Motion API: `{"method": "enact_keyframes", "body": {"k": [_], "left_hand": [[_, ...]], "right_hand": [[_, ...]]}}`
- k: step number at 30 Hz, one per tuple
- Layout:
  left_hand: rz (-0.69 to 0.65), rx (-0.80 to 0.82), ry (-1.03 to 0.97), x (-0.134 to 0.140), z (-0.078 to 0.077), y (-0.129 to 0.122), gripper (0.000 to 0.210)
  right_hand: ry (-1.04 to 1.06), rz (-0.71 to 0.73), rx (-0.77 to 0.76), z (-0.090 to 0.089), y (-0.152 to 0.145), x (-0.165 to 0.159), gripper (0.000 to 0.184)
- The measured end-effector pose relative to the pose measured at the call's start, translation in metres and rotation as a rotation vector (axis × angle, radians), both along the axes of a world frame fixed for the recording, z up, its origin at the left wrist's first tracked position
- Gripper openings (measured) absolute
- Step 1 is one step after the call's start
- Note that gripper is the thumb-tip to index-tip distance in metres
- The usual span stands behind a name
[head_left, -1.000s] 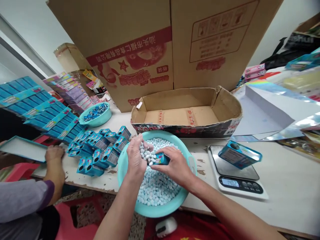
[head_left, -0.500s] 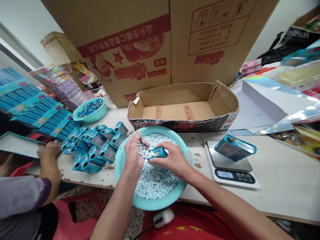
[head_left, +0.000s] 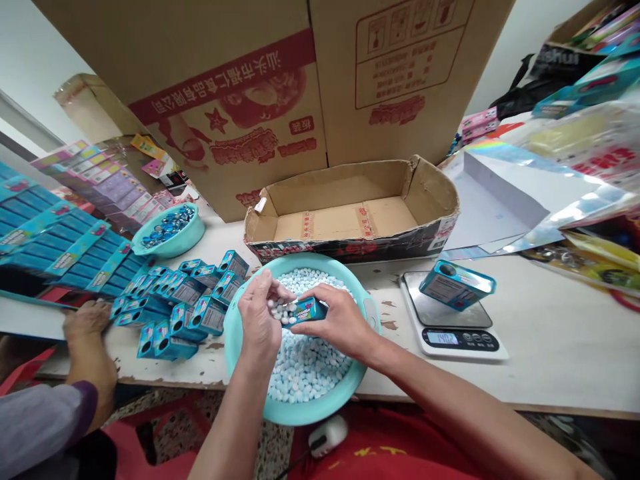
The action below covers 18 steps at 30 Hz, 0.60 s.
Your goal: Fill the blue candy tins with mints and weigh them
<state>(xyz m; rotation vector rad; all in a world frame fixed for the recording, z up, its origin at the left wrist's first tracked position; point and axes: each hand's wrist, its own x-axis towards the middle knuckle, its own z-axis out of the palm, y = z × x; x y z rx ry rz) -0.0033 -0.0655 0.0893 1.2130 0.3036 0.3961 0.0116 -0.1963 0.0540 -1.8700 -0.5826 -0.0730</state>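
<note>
Blue box [head_left: 309, 309], gripped by the right hand [head_left: 345, 323], meets pellets [head_left: 283, 312] in the cupped left hand [head_left: 259, 319]; filling seems partway, the near bowl [head_left: 295, 416] holding plenty

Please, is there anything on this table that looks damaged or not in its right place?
Yes, mainly wear. The white table shows brown chipped patches right of the basin, where its surface seems to have come off. The shallow box has a ragged, uneven rim. The blue pack on the scale sits askew.
</note>
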Motion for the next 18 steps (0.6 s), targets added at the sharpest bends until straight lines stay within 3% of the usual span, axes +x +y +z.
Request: {"method": "enact_keyframes", "body": {"k": [7,13,16,18], "left_hand": [[-0.013,0.026,-0.02,0.004,0.0,-0.005,0.027],[-0.113,0.035,-0.021,-0.001,0.004,-0.012,0.024],[-0.104,0.04,-0.047,0.007,0.003,0.0,0.024],[-0.059,0.186,-0.038,0.021,-0.006,0.016,0.023]], "right_hand": [[0.019,-0.009,0.024,-0.002,-0.005,0.001,0.038],[0.087,-0.018,0.076,-0.007,-0.005,0.001,0.038],[0.202,-0.015,0.148,-0.003,-0.014,-0.001,0.034],[0.243,-0.044,0.195,0.003,-0.027,-0.002,0.037]]}}
